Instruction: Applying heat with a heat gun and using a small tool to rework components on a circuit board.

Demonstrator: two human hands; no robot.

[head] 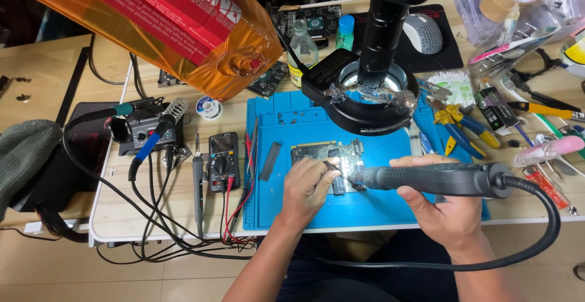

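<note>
A green circuit board [317, 153] lies on a blue work mat [274, 204] under a black microscope with a ring light [372, 92]. My left hand [304, 189] rests on the board's lower left and pinches thin tweezers [332, 166] that point at the board. My right hand [442, 201] grips a black hot-air handpiece [439, 179]. Its metal nozzle points left at the board, just right of the tweezers' tip. A thick black cable [548, 229] runs from the handpiece's right end down around my wrist.
Left of the mat stand a black multimeter [223, 161] with red and black leads, a soldering station [143, 133] and a loose iron [198, 180]. Pliers [454, 125], cutters and small tools crowd the right side. Bottles [303, 46], a mouse [423, 33] and an orange-wrapped box [170, 28] sit behind.
</note>
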